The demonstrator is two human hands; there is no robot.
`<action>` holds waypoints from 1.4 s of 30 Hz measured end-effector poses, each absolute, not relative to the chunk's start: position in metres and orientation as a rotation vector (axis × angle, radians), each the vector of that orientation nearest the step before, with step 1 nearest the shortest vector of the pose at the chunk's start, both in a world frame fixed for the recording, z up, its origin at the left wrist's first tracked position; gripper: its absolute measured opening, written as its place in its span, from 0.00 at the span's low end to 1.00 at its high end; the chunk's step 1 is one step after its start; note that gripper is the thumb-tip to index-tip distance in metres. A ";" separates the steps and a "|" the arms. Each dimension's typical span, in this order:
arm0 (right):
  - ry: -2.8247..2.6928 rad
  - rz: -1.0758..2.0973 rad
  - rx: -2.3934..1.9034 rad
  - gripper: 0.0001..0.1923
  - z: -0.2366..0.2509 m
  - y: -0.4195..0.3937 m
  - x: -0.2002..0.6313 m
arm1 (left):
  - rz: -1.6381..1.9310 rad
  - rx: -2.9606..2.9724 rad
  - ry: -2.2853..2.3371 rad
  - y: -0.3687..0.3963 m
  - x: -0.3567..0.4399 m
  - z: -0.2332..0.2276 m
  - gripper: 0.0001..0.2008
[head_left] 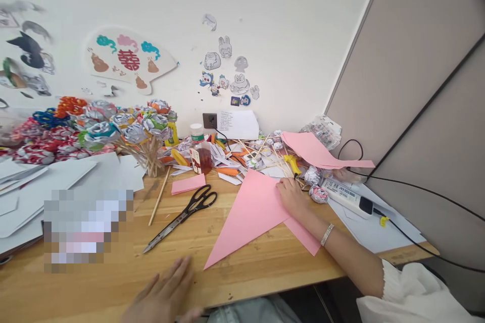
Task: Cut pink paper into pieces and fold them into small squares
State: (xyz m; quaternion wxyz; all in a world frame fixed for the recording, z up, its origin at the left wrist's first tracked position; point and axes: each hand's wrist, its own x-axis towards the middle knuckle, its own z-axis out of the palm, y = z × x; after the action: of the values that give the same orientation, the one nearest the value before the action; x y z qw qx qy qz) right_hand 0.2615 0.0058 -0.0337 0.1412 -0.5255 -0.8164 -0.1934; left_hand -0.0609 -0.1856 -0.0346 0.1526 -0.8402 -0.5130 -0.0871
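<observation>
A pink sheet of paper [248,219] lies on the wooden table, folded over into a large triangle with a strip [303,236] jutting out below the fold. My right hand [292,199] rests on its upper right part, fingers bent and close together against the paper. My left hand [162,290] is near the table's front edge, fingers stretched out, with nothing in it; it is slightly blurred. Black-handled scissors [182,217] lie closed to the left of the sheet. Behind them is a small stack of pink paper pieces [188,184].
Paper flowers on sticks [144,131] and white sheets [76,176] fill the left. A jar [200,151], paper scraps [227,159] and a yellow glue gun [292,164] lie along the back. More pink paper [314,149] and a power strip [346,196] with cables are at right.
</observation>
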 end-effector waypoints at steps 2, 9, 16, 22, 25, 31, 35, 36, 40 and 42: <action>-2.373 -0.568 -1.516 0.08 -0.034 0.005 0.259 | -0.350 -2.248 -1.638 -0.175 -0.056 -0.023 0.25; -2.453 -0.673 -1.473 0.06 -0.029 -0.002 0.254 | -0.347 -2.691 -1.339 -0.115 0.033 -0.019 0.25; -2.557 -0.540 -1.186 0.12 -0.033 0.000 0.249 | -0.295 -2.887 -1.156 -0.102 0.032 -0.038 0.29; -2.674 -0.034 -0.800 0.19 -0.043 -0.019 0.208 | -0.263 -2.873 -1.166 -0.103 0.029 -0.041 0.29; -2.691 0.123 -0.869 0.20 -0.041 -0.025 0.201 | -0.259 -2.857 -1.166 -0.102 0.030 -0.040 0.28; -2.698 0.160 -0.987 0.21 -0.035 -0.016 0.241 | -0.274 -2.848 -1.138 -0.101 0.031 -0.033 0.29; -2.662 0.130 -1.111 0.22 -0.033 -0.006 0.283 | -0.300 -2.840 -1.098 -0.107 0.021 -0.027 0.28; -2.661 0.108 -1.131 0.22 -0.033 -0.004 0.291 | -0.302 -2.837 -1.077 -0.111 0.017 -0.024 0.29; -2.670 0.005 -1.160 0.23 -0.039 0.000 0.306 | -0.280 -2.767 -1.039 -0.131 -0.003 -0.011 0.30; -2.662 -0.022 -1.159 0.22 -0.042 0.000 0.306 | -0.255 -2.717 -1.051 -0.138 -0.018 -0.010 0.31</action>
State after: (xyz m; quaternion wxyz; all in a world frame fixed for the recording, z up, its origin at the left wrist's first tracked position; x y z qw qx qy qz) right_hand 0.3057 0.0001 -0.0419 0.1188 -0.3963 -0.9104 -0.0075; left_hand -0.0181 -0.1384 -0.0103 0.1084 -0.9236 -0.3572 -0.0867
